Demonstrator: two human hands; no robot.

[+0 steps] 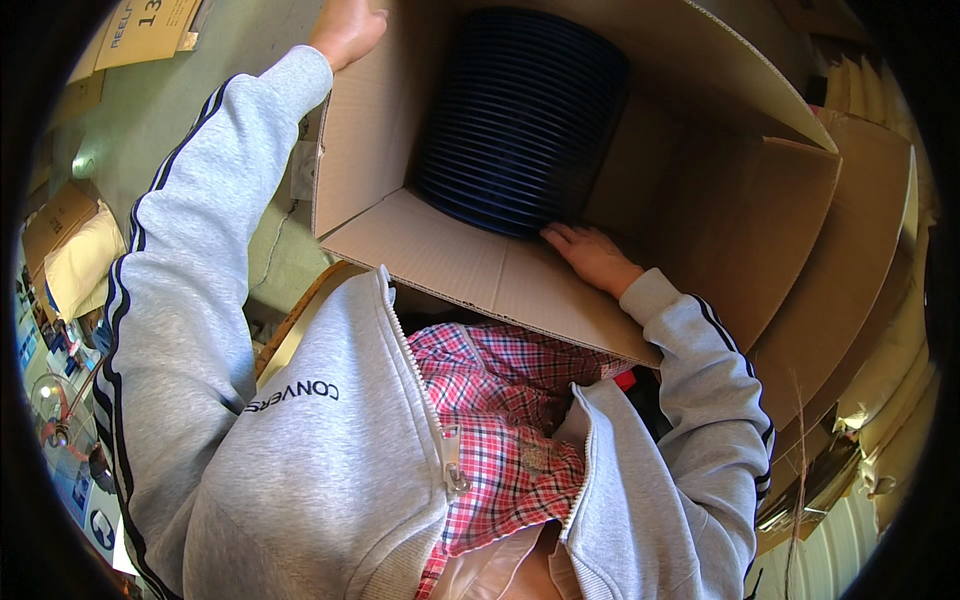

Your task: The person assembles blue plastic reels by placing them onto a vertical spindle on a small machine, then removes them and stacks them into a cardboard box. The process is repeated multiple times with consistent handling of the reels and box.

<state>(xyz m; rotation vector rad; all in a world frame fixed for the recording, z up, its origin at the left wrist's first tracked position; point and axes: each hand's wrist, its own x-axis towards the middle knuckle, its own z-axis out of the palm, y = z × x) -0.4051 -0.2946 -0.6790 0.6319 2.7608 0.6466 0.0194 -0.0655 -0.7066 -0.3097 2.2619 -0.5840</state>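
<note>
Clearly, two bare hands are in view, both the person's own, along with one open cardboard box (pixel 450 245) and, inside it, one black ribbed cylinder (pixel 520 120). The cylinder sits toward the box's left side, slightly tilted, its many closely spaced ridges too dark to count reliably. The left hand (pixel 345 32) is up by the box's upper-left side, partly cut off by the picture's top edge; its thumb sticks out, but I cannot tell how firmly it grips the cardboard. The right hand (pixel 595 258) reaches over the near flap, fingers extended and loosely together, fingertips at the cylinder's lower end, with nothing enclosed in them. At least one more large cardboard piece (pixel 860 240) stands just right of the box. Several pale, padded-looking packages (pixel 895 395), overlapping too much to count, line the far right, and one yellowish package (pixel 82 262) lies at the far left.
</note>
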